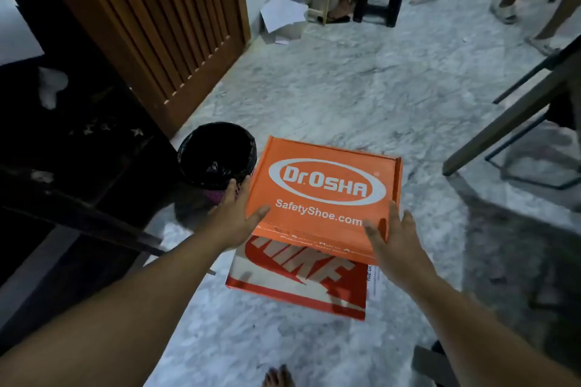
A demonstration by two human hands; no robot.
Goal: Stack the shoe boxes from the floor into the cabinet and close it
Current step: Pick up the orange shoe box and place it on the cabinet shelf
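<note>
An orange Dr.Osha shoe box (323,188) lies on top of a red and white Nike shoe box (298,280) on the marble floor. My left hand (232,217) presses against the orange box's left side, thumb on its lid. My right hand (396,239) rests on its near right corner, fingers spread over the lid and front edge. The cabinet (78,141) is the dark opening at the left, with its slatted wooden door (163,28) swung open beyond it.
A black-lined waste bin (217,154) stands just left of the boxes, next to the cabinet. A table leg and chair frame (515,122) are at the right. Loose papers (283,14), a stool and other people's feet are at the far end.
</note>
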